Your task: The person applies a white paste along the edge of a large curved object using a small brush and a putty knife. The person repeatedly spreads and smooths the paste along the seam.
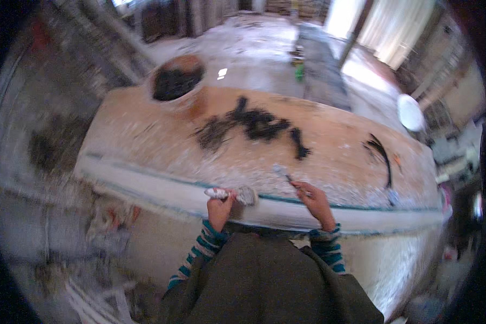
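At the near edge of the table, my left hand (220, 212) is closed round a brush (247, 196) with a pale, bushy head turned to the right. The brush's whitish handle with reddish marks sticks out to the left of my fingers. My right hand (316, 204) pinches a thin, dark-handled tool (287, 177) over the tabletop. Its small, light tip points away and to the left; blur hides its exact kind. Beyond both hands, loose clumps of black bristle-like fibre (262, 124) lie on the wooden table (156, 146).
A reddish-brown bowl (198, 100) with dark contents stands at the table's far left. A curved black strand (386, 162) lies at the right. White flakes litter the near tabletop. A long dark bench (321, 65) and a round white object (411, 112) are beyond the table.
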Demonstrator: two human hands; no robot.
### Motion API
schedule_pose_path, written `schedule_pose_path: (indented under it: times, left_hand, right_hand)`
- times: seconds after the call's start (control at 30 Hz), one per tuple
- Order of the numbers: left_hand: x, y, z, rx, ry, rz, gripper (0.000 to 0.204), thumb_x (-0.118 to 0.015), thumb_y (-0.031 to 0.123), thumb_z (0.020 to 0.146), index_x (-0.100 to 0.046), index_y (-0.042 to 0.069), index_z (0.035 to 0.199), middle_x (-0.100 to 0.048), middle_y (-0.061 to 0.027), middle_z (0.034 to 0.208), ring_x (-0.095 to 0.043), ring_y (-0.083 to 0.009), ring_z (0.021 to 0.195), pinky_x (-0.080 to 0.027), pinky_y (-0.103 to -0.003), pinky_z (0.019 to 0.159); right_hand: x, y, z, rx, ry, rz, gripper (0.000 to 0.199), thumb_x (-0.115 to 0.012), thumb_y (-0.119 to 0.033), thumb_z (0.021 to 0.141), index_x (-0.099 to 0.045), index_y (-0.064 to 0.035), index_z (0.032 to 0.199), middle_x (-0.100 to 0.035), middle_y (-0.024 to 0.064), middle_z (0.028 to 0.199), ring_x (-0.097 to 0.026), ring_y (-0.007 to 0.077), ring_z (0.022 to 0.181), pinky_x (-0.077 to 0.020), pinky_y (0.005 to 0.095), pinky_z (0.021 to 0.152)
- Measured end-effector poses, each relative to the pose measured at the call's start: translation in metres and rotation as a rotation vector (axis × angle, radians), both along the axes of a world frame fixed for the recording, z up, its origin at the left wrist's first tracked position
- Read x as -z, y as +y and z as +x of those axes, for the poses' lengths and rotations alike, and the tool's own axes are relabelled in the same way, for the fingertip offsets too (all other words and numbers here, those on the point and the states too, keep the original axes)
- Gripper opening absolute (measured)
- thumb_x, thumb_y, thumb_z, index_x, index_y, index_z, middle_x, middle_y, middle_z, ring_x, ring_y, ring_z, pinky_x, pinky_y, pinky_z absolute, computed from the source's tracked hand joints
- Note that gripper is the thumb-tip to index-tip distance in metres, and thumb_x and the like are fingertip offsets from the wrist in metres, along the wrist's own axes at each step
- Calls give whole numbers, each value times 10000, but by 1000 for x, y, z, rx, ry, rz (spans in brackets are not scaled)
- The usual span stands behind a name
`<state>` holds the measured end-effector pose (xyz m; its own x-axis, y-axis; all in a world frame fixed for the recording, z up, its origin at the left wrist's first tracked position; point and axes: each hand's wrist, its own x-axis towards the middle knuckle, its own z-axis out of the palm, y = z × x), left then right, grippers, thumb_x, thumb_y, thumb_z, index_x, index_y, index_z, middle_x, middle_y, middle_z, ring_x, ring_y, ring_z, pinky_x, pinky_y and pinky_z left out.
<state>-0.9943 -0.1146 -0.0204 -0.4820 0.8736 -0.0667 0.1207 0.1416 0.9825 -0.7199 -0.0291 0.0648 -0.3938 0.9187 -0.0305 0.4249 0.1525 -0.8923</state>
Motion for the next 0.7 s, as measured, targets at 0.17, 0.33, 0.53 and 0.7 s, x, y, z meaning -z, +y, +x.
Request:
schedule_pose_path:
  times: [0.17,0.33,0.53,0.7]
  left_hand:
    - [-4,-57,-142,-488,333,169,148,-652,117,815,-584,4,883,-615,-92,813,-579,-181,743,-474,-318,686]
    - [-44,-93,-167,-836,310,248,155,-668,58,793,-570,10,904,-614,-82,871,-576,-180,787,-485,-301,716]
    - [-22,-71,-81,-733,74,331,206,-688,20,770,-555,-4,926,-599,-82,869,-575,-155,743,-498,-273,667]
    - [-46,-64,-18,-610,-131,378,243,-683,27,779,-564,-24,984,-598,-91,888,-584,-152,746,-515,-271,659]
  right_hand:
    - [14,3,-5,-86,-71,-52,279,-584,-203,848,-618,-96,1103,-640,112,1054,-608,220,970,-449,314,841]
    - [11,11,-24,-313,-159,1,267,-578,-232,848,-630,-126,1087,-649,120,1012,-626,284,912,-476,344,784]
    - [15,34,-62,-559,-434,80,288,-579,-339,820,-657,-156,1029,-653,122,937,-613,344,838,-491,392,727]
    - [37,64,-94,-698,-353,-71,279,-563,-331,830,-660,-147,1016,-661,121,832,-633,267,714,-497,360,617]
